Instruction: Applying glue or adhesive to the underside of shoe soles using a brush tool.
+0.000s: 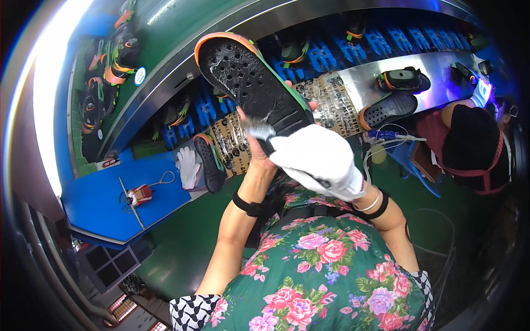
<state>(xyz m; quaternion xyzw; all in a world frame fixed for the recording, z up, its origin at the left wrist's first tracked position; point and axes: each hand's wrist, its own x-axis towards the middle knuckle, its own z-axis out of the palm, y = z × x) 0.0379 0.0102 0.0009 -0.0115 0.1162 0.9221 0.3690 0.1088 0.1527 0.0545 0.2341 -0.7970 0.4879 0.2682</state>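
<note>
A black shoe sole [237, 71] with rows of round holes and an orange and green rim rests on my bare left hand [256, 149]. The thumb lies along its near left edge, and fingertips of the same hand show past its right edge. Shiny, wet-looking streaks cover the sole's inner face. My right hand [317, 160], in a white glove, is closed around what looks like a brush [260, 131]. Its pale bristle end is blurred and sits at the sole's lower left edge; whether it touches cannot be made out. The glove hides most of the handle.
Another sole [207, 160] and a white glove [189, 167] lie left beside a blue table [99, 201] bearing a red container [141, 195] with a stick. Ahead runs a line with blue racks [323, 58]. Right are a sole [389, 110], a shoe [406, 80] and a co-worker [469, 138].
</note>
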